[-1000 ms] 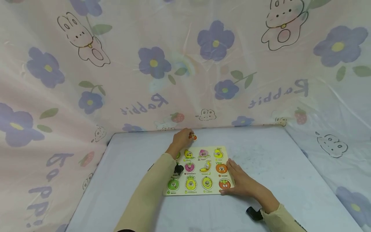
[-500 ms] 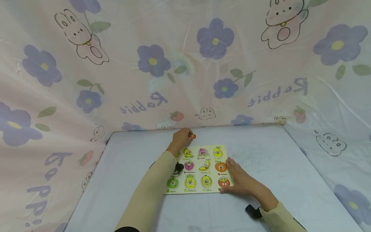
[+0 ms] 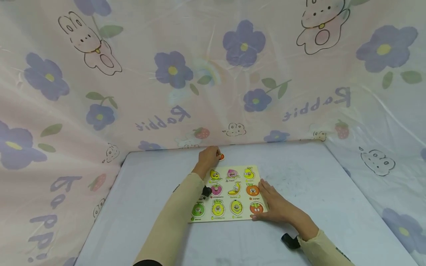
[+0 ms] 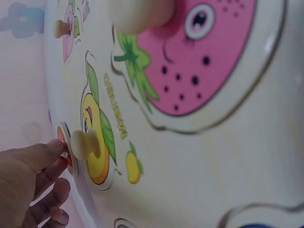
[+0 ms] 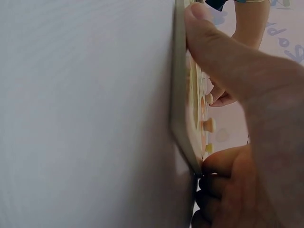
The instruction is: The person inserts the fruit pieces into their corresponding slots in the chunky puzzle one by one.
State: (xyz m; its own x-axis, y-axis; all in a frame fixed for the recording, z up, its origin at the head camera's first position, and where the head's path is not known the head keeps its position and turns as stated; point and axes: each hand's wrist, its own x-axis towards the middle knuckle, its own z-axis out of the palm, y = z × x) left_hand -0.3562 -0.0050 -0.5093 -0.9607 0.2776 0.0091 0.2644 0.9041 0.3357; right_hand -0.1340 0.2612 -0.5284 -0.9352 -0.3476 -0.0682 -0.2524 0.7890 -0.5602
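A cream wooden knob puzzle board (image 3: pixel 226 220) lies on the white table, with fruit pictures and knobbed pieces. Past its far edge, my left hand (image 3: pixel 209 157) pinches a small round reddish puzzle piece (image 3: pixel 222 157) between thumb and fingertips. In the left wrist view that piece (image 4: pixel 71 159) stands on edge behind the mango piece (image 4: pixel 97 161), and the other left fingers (image 4: pixel 54 197) curl loosely. My right hand (image 3: pixel 277 205) holds the board's near right corner, thumb at the front edge and fingers along the right side. The right wrist view shows this thumb (image 5: pixel 213 47) on the board's rim.
A pink strawberry piece (image 4: pixel 204 61) with its wooden knob looms close in the left wrist view. A black wrist camera (image 3: pixel 290 241) sits at the right wrist, another (image 3: pixel 206 191) over the board's left part. Printed rabbit-and-flower cloth (image 3: pixel 213 74) walls the table.
Both hands keep their places, the left still pinching the round piece, of which slightly less shows. The head view has shifted slightly.
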